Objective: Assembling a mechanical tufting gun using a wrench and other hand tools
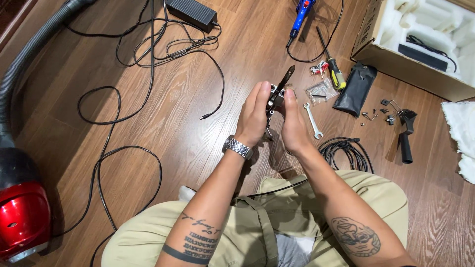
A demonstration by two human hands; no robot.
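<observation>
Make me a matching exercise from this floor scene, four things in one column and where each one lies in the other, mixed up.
Things:
1. red vacuum cleaner
2. black power adapter
3. cardboard box
4. small wrench

Places:
A. top right, open, with white foam inside
B. on the floor just right of the right hand
C. bottom left edge, hose running up
D. top centre, cables trailing from it

Pairs: 1-C, 2-D, 3-A, 4-B

Both hands, the left hand included, grip a dark metal part between them.
</observation>
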